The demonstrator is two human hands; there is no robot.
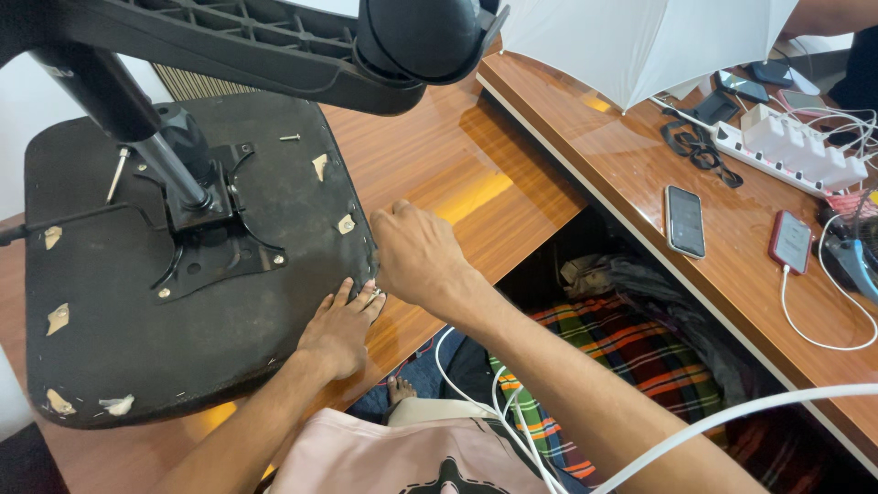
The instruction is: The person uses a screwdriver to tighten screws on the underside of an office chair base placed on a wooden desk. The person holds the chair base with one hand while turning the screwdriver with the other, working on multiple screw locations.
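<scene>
An upturned office chair seat (192,265) lies on the wooden table (476,174), its black underside facing up and filling the frame from about 9 o'clock to the centre. The metal mounting plate (215,242) with its gas column (137,128) sits on the seat, and several of its holes look empty; a loose screw (290,137) lies on the underside at about 11 o'clock and a longer bolt (116,174) rests beside the column, so the fastening appears only partly in place, as far as can be judged. The left hand (340,329) lies flat on the seat's near edge at 6 o'clock, fingers together and pressed down. The right hand (416,256) curls over the seat's right edge just beside it, fingers bent around the rim; whether they pinch anything small cannot be told. The chair's armrest (274,46) hangs overhead at 12 o'clock. Two phones (685,221) and a white power strip (791,151) lie well apart at 3 o'clock
</scene>
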